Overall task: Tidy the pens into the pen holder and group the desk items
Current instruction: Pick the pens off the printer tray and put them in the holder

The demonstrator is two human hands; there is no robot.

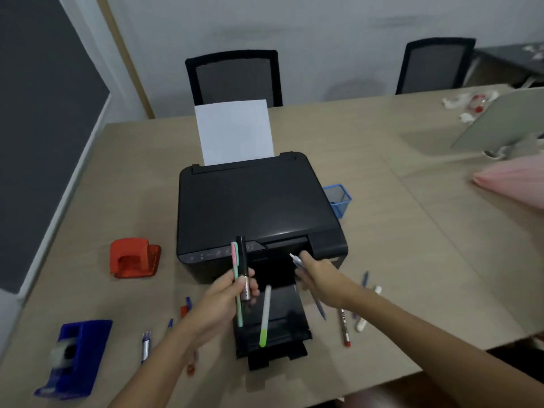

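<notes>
My left hand grips a bunch of pens upright in front of the printer: a green-and-pink one, a black marker and a white one with a lime tip. My right hand holds a grey-blue pen, its tip pointing away toward the printer. The blue mesh pen holder stands to the right of the printer, half hidden behind it. Loose pens lie on the desk right of my right arm, and others lie left of my left arm.
A black printer with paper in its rear feed fills the desk's middle; its output tray juts toward me. A red hole punch and blue tape dispenser sit at the left. Two chairs stand behind the desk.
</notes>
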